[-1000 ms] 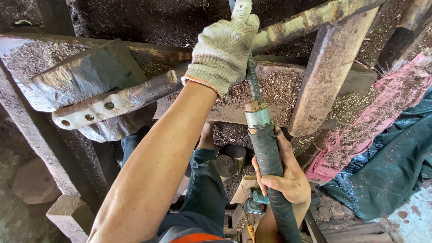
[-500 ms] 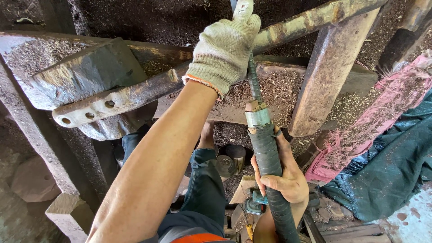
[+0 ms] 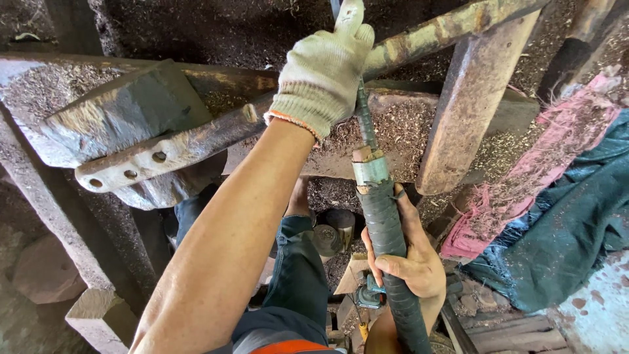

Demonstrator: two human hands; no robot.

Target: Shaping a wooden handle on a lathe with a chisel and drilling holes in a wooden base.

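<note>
Overhead, the long tool (image 3: 383, 223) runs almost straight up and down through the middle of the view, leaning slightly so that its upper end sits further left than its lower end. Its handle is wrapped in dark green tape, with a pale metal collar above the wrap and a thin green shaft rising from that collar. The right hand (image 3: 409, 262), bare, is wrapped around the taped handle below the collar, fingers curled tight on it. The left hand (image 3: 324, 72), in a grubby knitted work glove, is closed around the top of the thin shaft, right beside a rusty angled bar (image 3: 452, 29) that crosses the upper right. Whether the tool's tip touches that bar is hidden by the glove.

Around them stands a heavy, rusted steel frame (image 3: 468, 111) dusted with metal shavings and sawdust-like grit. A flat steel plate with three bolt holes (image 3: 141, 167) juts out at left. At right, pink and dark teal rags (image 3: 563, 216) hang over the frame. Below, blurred hardware lies between the person's dark trousers (image 3: 298, 275) and concrete blocks (image 3: 98, 314).
</note>
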